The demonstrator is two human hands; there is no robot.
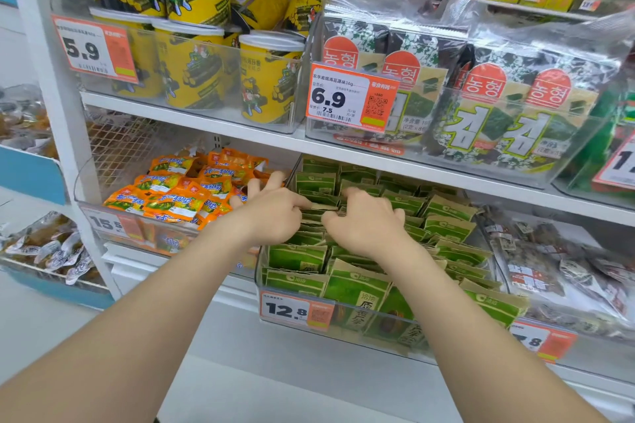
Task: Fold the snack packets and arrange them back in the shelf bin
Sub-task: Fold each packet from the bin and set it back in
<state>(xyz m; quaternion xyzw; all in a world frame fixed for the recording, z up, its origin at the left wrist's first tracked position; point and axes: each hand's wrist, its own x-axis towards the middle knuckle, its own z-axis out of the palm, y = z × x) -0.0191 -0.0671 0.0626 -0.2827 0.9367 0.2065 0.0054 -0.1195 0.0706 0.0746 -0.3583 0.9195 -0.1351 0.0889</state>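
Orange packets (178, 189) fill the neighbouring bin on the left. Over the clear bin's (378, 330) left wall, the left hand (271, 213) seems to pinch the green snack packets (446, 227) standing in rows. At the bin's middle, the right hand (367, 223) curls its fingers round their tops.

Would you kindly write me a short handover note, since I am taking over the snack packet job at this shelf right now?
Left hand: over the bin's left side, thumb against a packet edge, two fingers straight; grip unclear.
Right hand: fingers curled into the green snack packets mid-bin.
Things: the packets sit in the clear shelf bin behind the 12.8 price tag.
Done: the back rows stand in fairly neat files.
Left: the front packets lean and overlap, so they likely need straightening. Which packets are folded cannot be told.
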